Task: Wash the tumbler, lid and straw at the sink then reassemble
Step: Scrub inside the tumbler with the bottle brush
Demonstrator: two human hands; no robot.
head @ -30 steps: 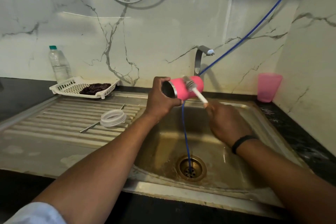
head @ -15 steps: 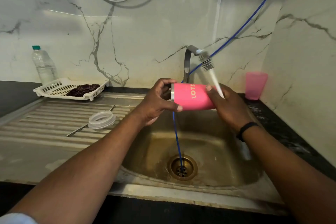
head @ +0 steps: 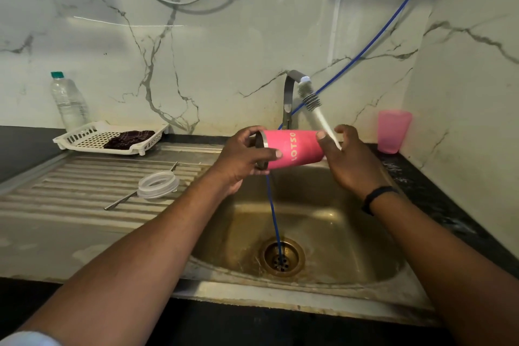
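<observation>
Gripping one pink tumbler (head: 292, 150) sideways, left hand (head: 241, 159) at its rim, right hand (head: 348, 160) holding one brush (head: 317, 112).

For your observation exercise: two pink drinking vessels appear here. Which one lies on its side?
The pink tumbler marked LOTSO, held sideways over the sink between both hands; the translucent pink cup stands upright on the counter.

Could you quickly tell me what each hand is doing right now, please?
Left hand: grips the pink tumbler at its open rim.
Right hand: holds the brush, thumb on the tumbler.
</observation>
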